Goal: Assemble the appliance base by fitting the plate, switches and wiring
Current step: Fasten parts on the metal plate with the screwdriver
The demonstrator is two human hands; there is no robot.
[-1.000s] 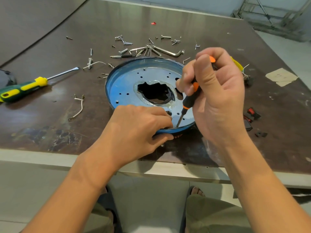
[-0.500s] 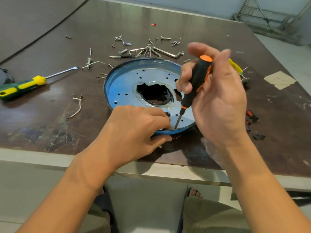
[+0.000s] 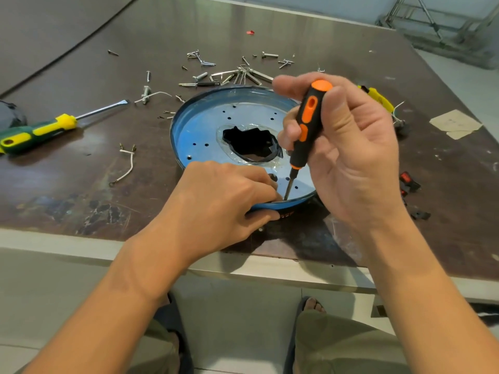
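A round blue appliance base (image 3: 199, 125) with a metal plate and a dark jagged centre hole lies near the table's front edge. My left hand (image 3: 224, 201) grips its near rim, thumb under the edge and fingers curled over the plate. My right hand (image 3: 351, 147) holds a black-and-orange screwdriver (image 3: 307, 130) almost upright, with the thumb and fingertips round the handle. Its tip (image 3: 286, 197) meets the plate right beside my left fingertips. Whatever sits under the tip is hidden.
A green-and-yellow flat screwdriver (image 3: 40, 130) lies at the left. Several loose screws and metal clips (image 3: 232, 74) are scattered behind the base. A short white wire (image 3: 127, 166) lies left of it. Red rocker switches (image 3: 407, 182) and a yellow connector (image 3: 378, 99) sit to the right.
My right hand has loosened and shifted its hold on the screwdriver handle, baring more of the orange cap. The tip stays at the same spot. My left hand has not moved.
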